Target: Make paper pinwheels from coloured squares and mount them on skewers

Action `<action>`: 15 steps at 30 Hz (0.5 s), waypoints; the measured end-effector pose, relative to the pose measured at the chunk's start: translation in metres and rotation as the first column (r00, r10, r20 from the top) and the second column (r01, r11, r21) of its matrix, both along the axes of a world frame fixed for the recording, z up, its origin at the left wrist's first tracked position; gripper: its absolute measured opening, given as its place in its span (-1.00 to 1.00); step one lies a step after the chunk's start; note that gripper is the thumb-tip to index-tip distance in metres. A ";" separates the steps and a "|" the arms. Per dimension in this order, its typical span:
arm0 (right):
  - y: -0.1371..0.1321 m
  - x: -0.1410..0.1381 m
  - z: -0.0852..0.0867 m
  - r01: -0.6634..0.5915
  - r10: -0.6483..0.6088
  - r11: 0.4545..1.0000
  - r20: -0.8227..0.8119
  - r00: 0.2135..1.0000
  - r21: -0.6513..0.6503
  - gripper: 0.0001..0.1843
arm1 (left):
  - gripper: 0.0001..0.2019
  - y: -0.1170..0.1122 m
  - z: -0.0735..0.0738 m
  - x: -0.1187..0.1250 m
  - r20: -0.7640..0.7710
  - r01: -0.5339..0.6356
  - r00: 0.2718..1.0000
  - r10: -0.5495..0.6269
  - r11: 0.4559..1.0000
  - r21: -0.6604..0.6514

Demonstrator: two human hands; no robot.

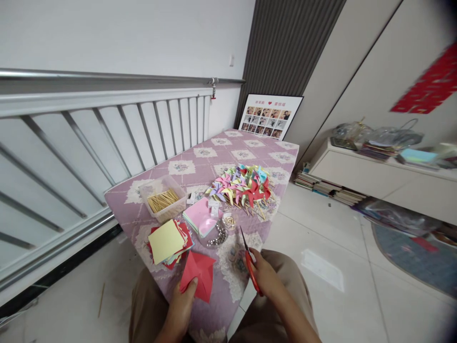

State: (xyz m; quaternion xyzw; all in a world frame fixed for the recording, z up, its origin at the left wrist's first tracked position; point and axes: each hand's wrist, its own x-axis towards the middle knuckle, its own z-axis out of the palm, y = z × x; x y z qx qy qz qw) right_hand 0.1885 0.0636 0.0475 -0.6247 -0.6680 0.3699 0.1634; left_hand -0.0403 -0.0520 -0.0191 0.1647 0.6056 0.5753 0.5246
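My left hand (183, 305) grips a red paper square (203, 274) by its lower left edge, thumb on top; cuts or creases run in from its corners. In my right hand (262, 271) is a pair of scissors (251, 272) with red handles, blades pointing away from me over the table edge. Just beyond the red square lies a stack of coloured paper squares (166, 242), a yellow one on top. Another stack of paper (202, 212) has pink uppermost. Beside it are a clear dish of small metal pieces (218, 236) and a small tub of pale bits (229, 221).
A plastic box (180, 205) holds thin wooden sticks (162, 201). A heap of paper pinwheels (243, 185) covers the table's right side. The cloth-covered table (209, 164) stands along a white radiator (143, 128). A photo board (269, 116) leans at the far end.
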 end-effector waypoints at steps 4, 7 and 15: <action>0.008 -0.011 0.000 0.008 -0.006 1.000 0.065 0.998 -0.019 -0.49 | -0.77 0.001 0.004 -0.001 0.022 -0.004 1.000 0.005 0.999 -0.032; 0.007 -0.021 0.001 -0.053 0.053 0.999 0.047 0.997 0.008 -0.56 | -0.76 0.001 0.009 -0.002 0.045 -0.022 0.999 0.024 0.999 -0.036; 0.000 -0.034 -0.009 -0.146 0.146 0.989 0.068 0.987 0.003 -0.67 | -0.71 0.001 0.007 -0.002 0.009 -0.032 0.999 0.032 0.999 -0.023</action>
